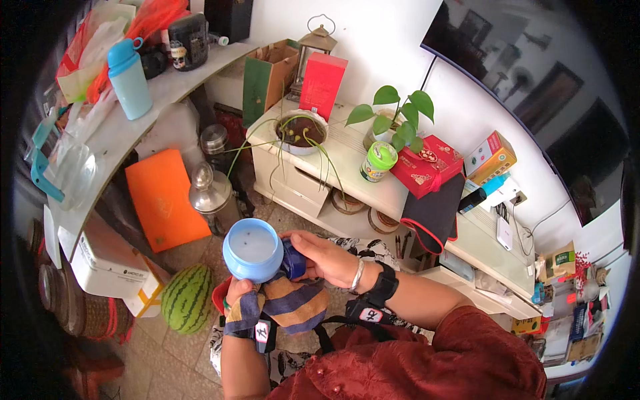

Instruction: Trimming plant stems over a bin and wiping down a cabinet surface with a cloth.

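Observation:
A light blue jar [253, 250] with a pale inside is held upright by my left hand [239, 290], its thumb against the jar's lower rim. My right hand [320, 257] grips a dark blue lid [293, 259] close to the jar's right side. A striped cloth [295, 302], tan and dark blue, hangs beneath the jar and over my left hand. Most of the left fingers are hidden by the jar and cloth.
A watermelon [187, 299] lies on the floor at left, near a white box [107, 262] and an orange bag or folder [167, 200]. Ahead, a long cream cabinet [295, 187] bears potted plants, a green-lidded tub [378, 161] and a red gift box [427, 165]. A curved counter [165, 92] holds a blue bottle [129, 80].

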{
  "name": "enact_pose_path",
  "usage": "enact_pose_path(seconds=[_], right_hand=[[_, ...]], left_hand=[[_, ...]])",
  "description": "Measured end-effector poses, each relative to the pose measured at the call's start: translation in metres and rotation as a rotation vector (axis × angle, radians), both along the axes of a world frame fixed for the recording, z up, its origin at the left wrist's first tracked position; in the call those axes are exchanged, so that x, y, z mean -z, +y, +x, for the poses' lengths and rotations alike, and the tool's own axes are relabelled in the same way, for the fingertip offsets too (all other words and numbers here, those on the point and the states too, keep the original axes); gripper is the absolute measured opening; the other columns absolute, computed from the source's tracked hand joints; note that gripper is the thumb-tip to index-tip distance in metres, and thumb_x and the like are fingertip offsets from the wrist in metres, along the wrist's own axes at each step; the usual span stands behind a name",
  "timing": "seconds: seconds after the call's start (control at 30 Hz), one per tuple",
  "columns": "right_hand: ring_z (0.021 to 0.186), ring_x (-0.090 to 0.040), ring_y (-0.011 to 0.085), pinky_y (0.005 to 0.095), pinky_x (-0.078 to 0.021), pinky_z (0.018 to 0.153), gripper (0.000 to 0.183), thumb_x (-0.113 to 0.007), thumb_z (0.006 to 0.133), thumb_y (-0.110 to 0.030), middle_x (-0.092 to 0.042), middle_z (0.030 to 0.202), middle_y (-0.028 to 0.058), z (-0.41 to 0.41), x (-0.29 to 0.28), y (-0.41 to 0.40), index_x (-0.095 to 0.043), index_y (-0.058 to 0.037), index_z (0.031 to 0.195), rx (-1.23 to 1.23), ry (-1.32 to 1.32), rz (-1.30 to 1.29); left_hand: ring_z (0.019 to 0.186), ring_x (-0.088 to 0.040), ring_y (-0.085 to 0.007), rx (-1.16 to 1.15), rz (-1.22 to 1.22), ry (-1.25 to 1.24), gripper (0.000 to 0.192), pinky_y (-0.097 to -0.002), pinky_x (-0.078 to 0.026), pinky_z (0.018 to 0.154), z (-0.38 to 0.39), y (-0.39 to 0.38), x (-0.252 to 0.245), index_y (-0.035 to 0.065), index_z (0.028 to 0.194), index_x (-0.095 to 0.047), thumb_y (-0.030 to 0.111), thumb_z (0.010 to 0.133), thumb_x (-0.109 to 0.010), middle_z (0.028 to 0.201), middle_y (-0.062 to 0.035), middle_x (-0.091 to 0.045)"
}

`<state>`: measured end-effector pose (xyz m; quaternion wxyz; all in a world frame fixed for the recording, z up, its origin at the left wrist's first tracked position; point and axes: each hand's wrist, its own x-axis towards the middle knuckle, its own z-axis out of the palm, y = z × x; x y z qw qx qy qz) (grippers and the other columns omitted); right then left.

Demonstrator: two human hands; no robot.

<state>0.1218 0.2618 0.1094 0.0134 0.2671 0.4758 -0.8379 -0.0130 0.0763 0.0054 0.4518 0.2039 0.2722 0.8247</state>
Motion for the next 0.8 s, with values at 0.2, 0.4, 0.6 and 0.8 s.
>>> enact_pose_path(seconds=[0.2, 0.4, 0.6, 0.8], right_hand=[[0.131, -0.058, 0.0219, 0.0431, -0.053, 0.106, 0.07, -0.068, 0.099, -0.013, -0.053, 0.147, 0.0083, 0.005, -0.001, 0.012, -0.034, -0.011, 0.16, -0.203, 0.209, -0.162], [0.115, -0.066, 0.0199, 0.0398, -0.0575, 0.095, 0.058, -0.063, 0.103, -0.042, -0.066, 0.13, 0.0067, 0.021, -0.006, 0.01, -0.05, -0.0097, 0.149, -0.137, 0.021, -0.023], [0.107, -0.069, 0.0196, 0.0395, -0.0587, 0.089, 0.058, -0.058, 0.104, -0.054, -0.069, 0.125, 0.0069, 0.012, -0.011, 0.0, -0.056, -0.0109, 0.143, -0.089, -0.089, -0.04], [0.102, -0.07, 0.0195, 0.0395, -0.0589, 0.087, 0.048, -0.063, 0.103, -0.043, -0.07, 0.12, 0.0037, 0.025, -0.01, 0.017, -0.058, -0.0104, 0.137, 0.002, -0.036, -0.095]], left_hand=[[0.132, -0.057, -0.0342, -0.022, -0.082, -0.122, 0.098, -0.0476, -0.041, 0.116, -0.006, -0.005, 0.002, -0.0044, 0.15, -0.044, 0.037, 0.072, -0.088, 0.145, -0.0184, -0.058], [0.137, -0.053, -0.0344, 0.085, -0.026, -0.178, 0.101, -0.047, -0.038, 0.12, 0.0, 0.017, -0.012, -0.0038, 0.153, -0.039, 0.038, 0.073, -0.086, 0.149, -0.0194, -0.054], [0.141, -0.05, -0.0345, 0.127, 0.005, -0.204, 0.103, -0.0466, -0.035, 0.122, 0.001, 0.023, -0.016, -0.003, 0.155, -0.036, 0.039, 0.075, -0.084, 0.152, -0.0202, -0.051], [0.135, -0.056, -0.032, 0.211, 0.109, -0.197, 0.093, -0.0467, -0.04, 0.118, 0.01, 0.023, -0.02, 0.0002, 0.154, -0.04, 0.028, 0.077, -0.085, 0.147, -0.0173, -0.056]])
